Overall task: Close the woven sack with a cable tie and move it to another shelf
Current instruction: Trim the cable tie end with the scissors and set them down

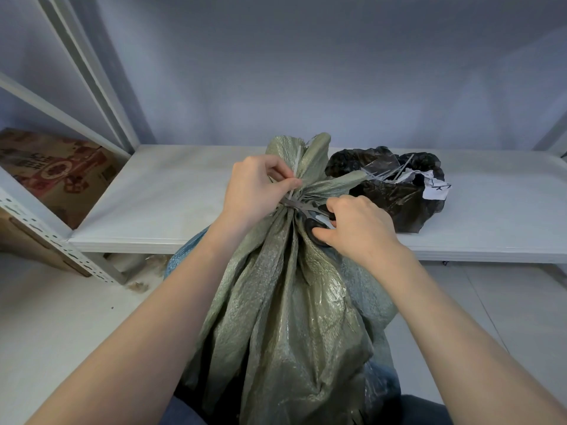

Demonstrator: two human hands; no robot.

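A grey-green woven sack (285, 317) stands upright in front of the white shelf, its neck bunched together. A white cable tie (297, 162) runs around the neck, with its free tail sticking up. My left hand (256, 191) pinches that tail just above the neck. My right hand (359, 228) grips black-handled scissors (316, 223), whose metal blades point left at the tie by the neck.
The white shelf board (184, 204) lies behind the sack. On it, right of the sack, a black plastic bag (395, 194) holds several spare cable ties and a paper slip. A printed cardboard box (52, 170) sits on the left shelf. A blue sack shows behind the green one.
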